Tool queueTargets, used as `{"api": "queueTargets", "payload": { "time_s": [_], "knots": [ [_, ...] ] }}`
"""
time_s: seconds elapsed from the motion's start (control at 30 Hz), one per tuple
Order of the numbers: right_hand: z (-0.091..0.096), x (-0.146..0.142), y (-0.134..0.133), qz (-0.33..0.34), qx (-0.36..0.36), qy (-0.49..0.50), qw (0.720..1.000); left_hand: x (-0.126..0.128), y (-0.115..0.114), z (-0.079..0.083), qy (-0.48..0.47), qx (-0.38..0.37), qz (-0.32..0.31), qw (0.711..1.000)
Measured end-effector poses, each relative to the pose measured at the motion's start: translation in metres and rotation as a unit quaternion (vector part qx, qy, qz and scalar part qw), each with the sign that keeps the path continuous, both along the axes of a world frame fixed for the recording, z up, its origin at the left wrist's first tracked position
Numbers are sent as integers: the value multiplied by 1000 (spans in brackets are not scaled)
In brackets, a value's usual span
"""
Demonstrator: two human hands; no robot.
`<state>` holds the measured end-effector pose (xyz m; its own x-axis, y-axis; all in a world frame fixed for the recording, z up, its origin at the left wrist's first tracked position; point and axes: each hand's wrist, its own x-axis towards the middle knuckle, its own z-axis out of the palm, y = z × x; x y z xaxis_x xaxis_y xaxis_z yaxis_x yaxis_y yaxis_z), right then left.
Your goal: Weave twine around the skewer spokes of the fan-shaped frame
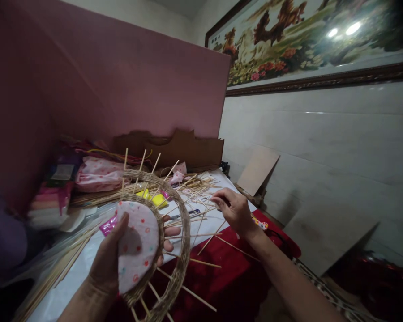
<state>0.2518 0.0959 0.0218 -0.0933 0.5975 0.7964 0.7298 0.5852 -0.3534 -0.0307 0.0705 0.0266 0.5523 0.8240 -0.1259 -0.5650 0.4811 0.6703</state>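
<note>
My left hand [109,261] grips a round woven piece [139,243]: a disc covered in white cloth with red dots, ringed by braided straw, with thin wooden sticks radiating outward. The thumb lies over the cloth and the fingers wrap behind it. An outer braided ring [184,232] loops around the spokes. My right hand [233,210] reaches forward over the table, fingers curled in a pinch among loose thin sticks [196,197]; what it pinches is too thin to make out.
The white-topped table [74,277] holds a bundle of long sticks [53,268], a pink dotted bag [97,174], stacked coloured felt [49,201] and yellow pieces [154,197]. Red cloth [228,273] drapes the near side. A pink board stands behind; cardboard leans on the tiled wall.
</note>
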Motion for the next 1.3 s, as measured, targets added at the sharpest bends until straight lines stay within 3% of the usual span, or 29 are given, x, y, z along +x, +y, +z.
{"api": "queueTargets", "payload": {
  "time_s": [0.13,0.3,0.5,0.63,0.87,1.0,1.17,1.3],
  "knots": [
    [11,1,-4,4,39,-74,997,1,-1,-3,9,8,-25,1000],
    [26,-10,-9,13,34,-159,987,4,-4,-3,14,16,-37,999],
    [34,-16,-9,10,51,-206,977,2,-3,-6,-4,-12,-42,999],
    [45,-10,-6,19,19,-211,977,1,-4,-5,15,4,-80,997],
    [58,10,-3,134,-126,-23,983,1,-8,-2,-24,0,-64,998],
    [43,9,2,160,-198,103,962,0,-12,0,-32,13,-69,997],
    [14,-15,8,166,-202,177,949,2,-17,4,-40,-3,-63,997],
    [4,-33,8,169,-204,203,943,3,-18,3,-31,-1,-41,999]
  ]
}}
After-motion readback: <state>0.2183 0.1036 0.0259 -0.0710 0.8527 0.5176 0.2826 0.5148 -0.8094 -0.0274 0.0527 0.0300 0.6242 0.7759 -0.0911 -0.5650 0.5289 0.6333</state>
